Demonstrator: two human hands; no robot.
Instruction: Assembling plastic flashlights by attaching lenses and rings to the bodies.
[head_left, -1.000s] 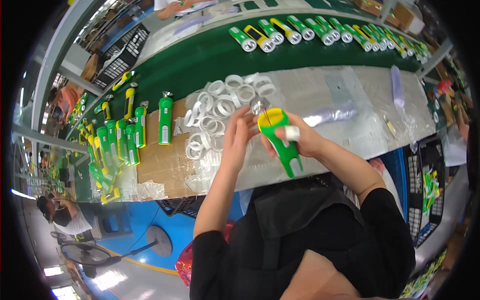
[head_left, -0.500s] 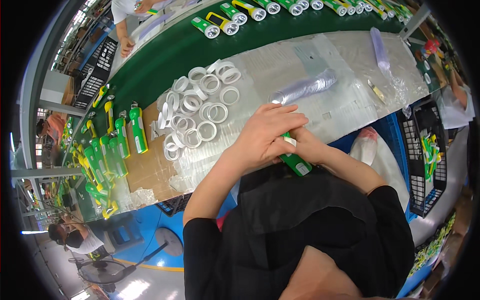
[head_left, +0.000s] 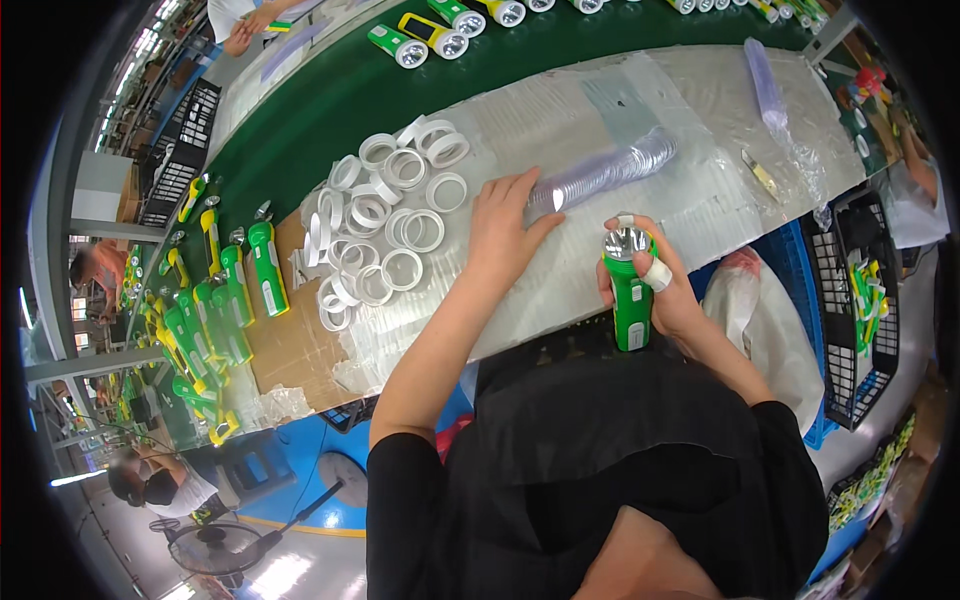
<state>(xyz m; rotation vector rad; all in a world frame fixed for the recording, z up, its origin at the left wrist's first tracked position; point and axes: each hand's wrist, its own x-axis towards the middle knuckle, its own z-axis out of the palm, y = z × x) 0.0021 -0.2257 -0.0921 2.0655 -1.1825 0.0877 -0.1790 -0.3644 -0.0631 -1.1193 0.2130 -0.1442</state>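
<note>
My right hand (head_left: 677,290) grips a green flashlight (head_left: 632,318) near the table's front edge, its silver reflector facing up and the body pointing toward me. White wraps cover parts of that hand's thumb and a finger. My left hand (head_left: 503,232) is open at the near left end of a long stack of thin clear discs (head_left: 605,178), thumb and fingers apart on either side of that end. Whether the fingertips touch the discs I cannot tell. Left of this hand lies a loose pile of white rings (head_left: 402,268).
Green and yellow flashlight bodies (head_left: 268,272) crowd the left end. Finished-looking flashlights (head_left: 440,38) line the green belt (head_left: 330,110) at the back. A cutter knife (head_left: 760,175) and a clear plastic sleeve (head_left: 766,85) lie right. A black crate (head_left: 848,385) stands beyond a white sack (head_left: 765,320).
My left hand has left the flashlight and moved to the disc stack. My right hand now holds the flashlight alone, its reflector uncovered and in view.
</note>
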